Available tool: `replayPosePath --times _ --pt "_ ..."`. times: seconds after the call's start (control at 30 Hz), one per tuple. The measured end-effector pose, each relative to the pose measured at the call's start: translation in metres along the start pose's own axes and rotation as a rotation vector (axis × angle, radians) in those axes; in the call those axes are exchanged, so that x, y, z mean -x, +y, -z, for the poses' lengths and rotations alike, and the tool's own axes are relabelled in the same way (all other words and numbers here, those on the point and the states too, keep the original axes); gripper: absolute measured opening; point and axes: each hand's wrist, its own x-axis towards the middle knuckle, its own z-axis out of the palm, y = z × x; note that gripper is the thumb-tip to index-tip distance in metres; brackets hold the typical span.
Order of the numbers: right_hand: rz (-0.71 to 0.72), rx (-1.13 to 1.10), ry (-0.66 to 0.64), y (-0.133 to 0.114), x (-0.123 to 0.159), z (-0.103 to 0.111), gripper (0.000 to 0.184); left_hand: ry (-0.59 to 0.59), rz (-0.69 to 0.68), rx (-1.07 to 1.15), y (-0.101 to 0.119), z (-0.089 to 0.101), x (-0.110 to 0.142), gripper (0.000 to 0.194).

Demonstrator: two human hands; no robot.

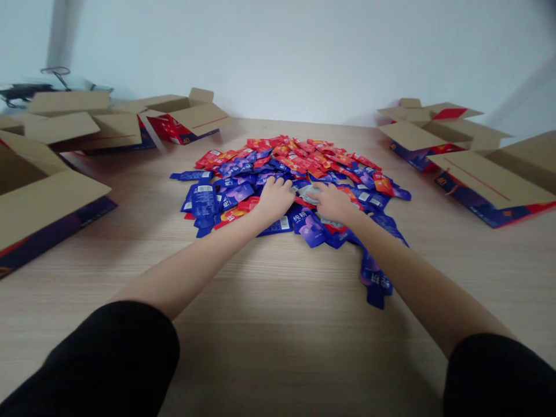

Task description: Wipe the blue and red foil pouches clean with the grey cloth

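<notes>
Packets point(309, 227) lie heaped centrally on the worktop point(264, 324), probably for easy reach. Left hand point(277, 198) touches packets, right hand point(332, 202) a pale item point(306, 193); I cannot tell either grip's state.

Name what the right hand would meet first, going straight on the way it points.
The right hand would probably meet the pale grey item just ahead first; it may already touch it, as depth is unclear there.
</notes>
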Motion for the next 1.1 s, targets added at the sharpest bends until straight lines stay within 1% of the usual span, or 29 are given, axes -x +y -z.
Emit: replayPosePath --times 0.1,0.17,0.23,0.3,0.37,0.47,0.53,0.6,0.67,0.73,0.77,0.8,0.83,0.9,0.93,0.97,1.03,1.07,1.1 --pt "-0.004 -0.008 0.028 -0.006 0.016 0.012 0.056 0.004 -0.022 -0.013 0.008 0.021 0.027 0.037" --pt "0.004 -0.035 0.076 -0.01 0.031 0.021 0.056 -0.02 -0.034 -0.012 0.016 0.033 0.05 0.035" --pt "0.026 -0.083 0.137 -0.019 0.052 0.029 0.055 -0.08 -0.037 0.001 0.027 0.041 0.075 0.034" --pt "0.061 -0.139 0.162 -0.034 0.08 0.033 0.056 -0.156 -0.043 0.028 0.04 0.044 0.101 0.033" --pt "0.11 -0.182 0.136 -0.054 0.111 0.033 0.057 -0.23 -0.03 0.056 0.054 0.044 0.126 0.031" --pt "0.179 -0.199 0.04 -0.086 0.156 0.025 0.059 -0.315 0.016 0.093 0.074 0.044 0.155 0.03" --pt "0.162 -0.176 -0.03 -0.102 0.177 0.016 0.06 -0.362 0.06 0.108 0.086 0.047 0.17 0.03" --pt "0.117 -0.134 -0.07 -0.112 0.188 0.007 0.059 -0.416 0.122 0.106 0.097 0.055 0.182 0.031" --pt "0.088 -0.094 -0.059 -0.115 0.19 0.0 0.059 -0.486 0.167 0.118 0.109 0.065 0.192 0.028" --pt "0.084 -0.078 -0.009 -0.112 0.184 -0.006 0.058 -0.562 0.183 0.184 0.121 0.076 0.201 0.02" --pt "0.088 -0.078 0.017 -0.11 0.179 -0.008 0.057 -0.585 0.193 0.228 0.127 0.081 0.205 0.021" --pt "0.092 -0.083 0.038 -0.107 0.172 -0.01 0.056 -0.591 0.211 0.271 0.133 0.083 0.208 0.027" --pt "0.091 -0.088 0.053 -0.105 0.165 -0.011 0.055 -0.576 0.235 0.304 0.137 0.085 0.211 0.036" --pt "0.071 -0.104 0.071 -0.099 0.15 -0.014 0.055 -0.482 0.262 0.326 0.14 0.082 0.216 0.053" --pt "0.055 -0.113 0.076 -0.096 0.142 -0.015 0.056 -0.425 0.241 0.325 0.14 0.078 0.218 0.059" --pt "0.04 -0.125 0.081 -0.094 0.134 -0.016 0.057 -0.369 0.192 0.319 0.138 0.074 0.22 0.062" --pt "0.028 -0.162 0.087 -0.09 0.122 -0.018 0.059 -0.29 0.048 0.308 0.133 0.066 0.222 0.058" --pt "0.026 -0.184 0.086 -0.089 0.118 -0.019 0.058 -0.28 0.004 0.308 0.13 0.062 0.222 0.053" --pt "0.022 -0.207 0.083 -0.088 0.115 -0.019 0.058 -0.289 0.001 0.309 0.129 0.06 0.222 0.048"
